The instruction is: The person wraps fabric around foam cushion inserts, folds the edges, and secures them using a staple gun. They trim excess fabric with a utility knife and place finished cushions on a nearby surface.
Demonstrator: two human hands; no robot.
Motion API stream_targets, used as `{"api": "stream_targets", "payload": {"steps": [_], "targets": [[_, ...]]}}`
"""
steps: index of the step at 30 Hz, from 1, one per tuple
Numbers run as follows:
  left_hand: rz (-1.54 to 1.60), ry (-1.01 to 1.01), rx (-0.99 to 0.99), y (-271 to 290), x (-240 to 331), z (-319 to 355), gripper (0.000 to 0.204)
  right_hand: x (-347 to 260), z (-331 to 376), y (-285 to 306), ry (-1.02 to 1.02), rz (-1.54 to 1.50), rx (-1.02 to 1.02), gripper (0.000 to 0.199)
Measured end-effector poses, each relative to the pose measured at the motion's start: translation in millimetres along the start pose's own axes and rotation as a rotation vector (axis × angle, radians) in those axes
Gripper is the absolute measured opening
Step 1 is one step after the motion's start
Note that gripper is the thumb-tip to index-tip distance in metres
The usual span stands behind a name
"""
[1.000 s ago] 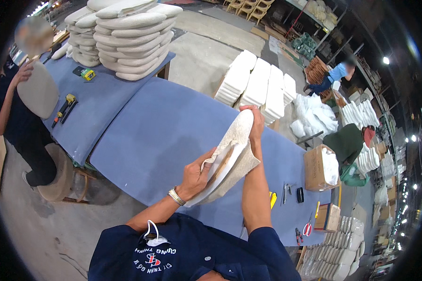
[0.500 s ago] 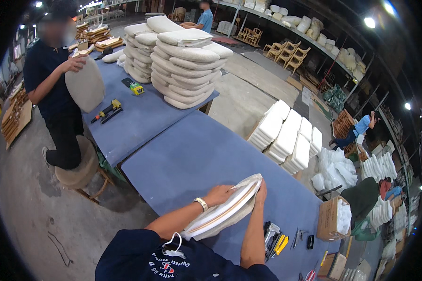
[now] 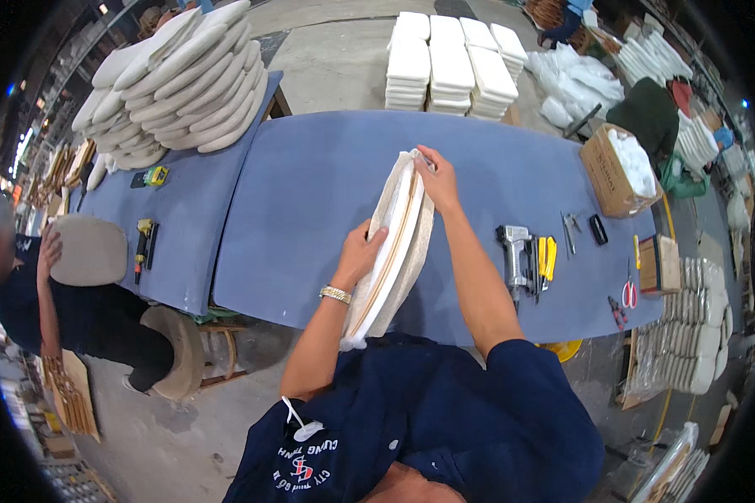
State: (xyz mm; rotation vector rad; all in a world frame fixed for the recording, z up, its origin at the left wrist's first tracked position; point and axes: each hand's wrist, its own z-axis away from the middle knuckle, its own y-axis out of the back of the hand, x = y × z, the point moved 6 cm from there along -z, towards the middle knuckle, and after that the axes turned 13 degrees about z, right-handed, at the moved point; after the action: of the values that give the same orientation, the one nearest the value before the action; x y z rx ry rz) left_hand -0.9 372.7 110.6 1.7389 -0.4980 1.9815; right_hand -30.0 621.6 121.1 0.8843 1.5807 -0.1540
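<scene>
A seat cushion (image 3: 404, 226) stands on edge over the blue table (image 3: 302, 201), its white foam layer and thin brown board edge showing between flaps of beige fabric. Along its left side my left hand (image 3: 363, 251) grips it, thumb on the fabric edge. My right hand (image 3: 436, 178) pinches the fabric at the cushion's far end. The cushion's near end reaches close to my shirt. To the right of my right forearm lie a grey staple gun (image 3: 514, 250) and a yellow-handled tool (image 3: 547, 258).
Red-handled scissors (image 3: 629, 293), small pliers (image 3: 569, 230) and a cardboard box (image 3: 617, 172) of white stuffing sit at the right. Stacked beige cushions (image 3: 184, 80) rise at the far left, near a co-worker (image 3: 25, 277) holding a cushion. White foam pads (image 3: 450, 67) stand beyond the table.
My view has swung right and downward. The cushion has turned more lengthwise away from me; my left hand has shifted to its side, and my right hand still holds the far end.
</scene>
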Motion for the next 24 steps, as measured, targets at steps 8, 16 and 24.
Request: {"api": "stream_targets", "payload": {"steps": [8, 16, 24], "targets": [[-0.206, -0.075, 0.112, -45, 39, -10, 0.064, 3, -13, -10, -0.047, 0.013, 0.017, 0.026], [-0.065, -0.038, 0.084, -45, 59, -78, 0.06, -6, -29, -13, -0.126, 0.143, 0.013, 0.021], [0.467, -0.127, 0.07, -43, 6, -107, 0.058, -3, -21, -5, -0.116, -0.009, 0.181, 0.014]]}}
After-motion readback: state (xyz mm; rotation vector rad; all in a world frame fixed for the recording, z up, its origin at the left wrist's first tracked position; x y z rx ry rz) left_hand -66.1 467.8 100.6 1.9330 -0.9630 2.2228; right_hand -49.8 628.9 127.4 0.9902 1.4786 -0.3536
